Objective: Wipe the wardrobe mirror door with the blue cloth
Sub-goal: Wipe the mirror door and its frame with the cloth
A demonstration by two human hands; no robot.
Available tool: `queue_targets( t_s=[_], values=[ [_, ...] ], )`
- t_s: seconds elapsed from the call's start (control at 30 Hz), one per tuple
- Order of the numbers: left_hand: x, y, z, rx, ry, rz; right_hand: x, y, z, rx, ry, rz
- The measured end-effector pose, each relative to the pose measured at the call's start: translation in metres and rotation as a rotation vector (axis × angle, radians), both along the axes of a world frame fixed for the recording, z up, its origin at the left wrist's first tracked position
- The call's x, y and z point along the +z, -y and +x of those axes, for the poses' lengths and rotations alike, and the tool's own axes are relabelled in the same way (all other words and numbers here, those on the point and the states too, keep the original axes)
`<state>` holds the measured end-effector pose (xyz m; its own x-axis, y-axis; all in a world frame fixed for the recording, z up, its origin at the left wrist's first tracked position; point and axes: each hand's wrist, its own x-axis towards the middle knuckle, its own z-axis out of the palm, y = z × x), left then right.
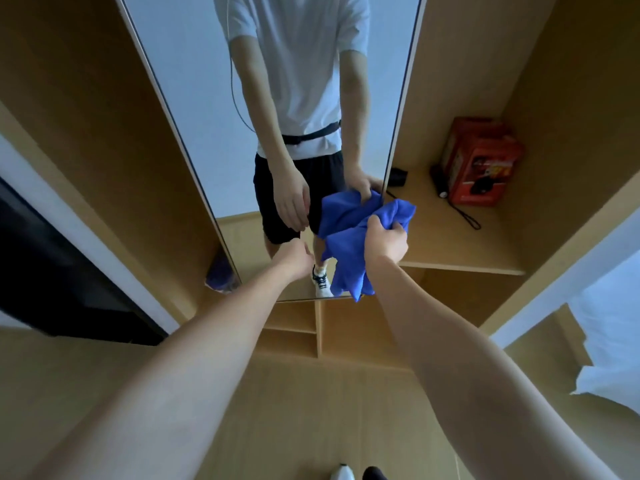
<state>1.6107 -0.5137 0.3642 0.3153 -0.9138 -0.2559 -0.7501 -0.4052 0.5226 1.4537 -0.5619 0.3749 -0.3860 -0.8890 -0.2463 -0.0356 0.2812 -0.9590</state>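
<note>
The blue cloth (349,251) hangs bunched right of the frame's centre, against the lower right edge of the mirror door (194,109), its folds trailing down past the mirror's bottom edge. The right hand (386,242) grasps the cloth's upper part, fingers curled into the fabric. The left hand (296,263) reaches toward the mirror's lower part, just left of the cloth, fingers relaxed and holding nothing. The mirror fills the upper centre and reflects the person with the cloth. To the right, an open wooden shelf (460,244) carries a red box (481,161) and a small black torch (439,183) with a cord. White bedding (609,358) lies at the right edge.
</note>
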Motion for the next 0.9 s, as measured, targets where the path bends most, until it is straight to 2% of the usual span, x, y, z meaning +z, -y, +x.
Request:
queue_targets(
  t_s=[0.13,0.3,0.47,0.7,0.9],
  values=[
    [0.006,0.003,0.002,-0.02,-0.011,-0.004,-0.001,-0.001,0.0,-0.004,0.006,-0.014],
    [-0.017,0.008,0.006,-0.01,0.02,0.031,-0.037,0.002,-0.004,0.028,-0.015,0.045],
    [-0.048,0.011,0.008,-0.027,0.078,0.138,-0.082,0.011,-0.008,0.06,-0.049,0.181],
    [-0.086,0.018,0.005,0.007,0.04,0.214,-0.135,0.018,-0.005,0.075,-0.11,0.276],
    [-0.117,0.022,0.001,0.022,-0.047,0.278,-0.175,0.018,-0.01,0.239,-0.163,0.448]
  ],
)
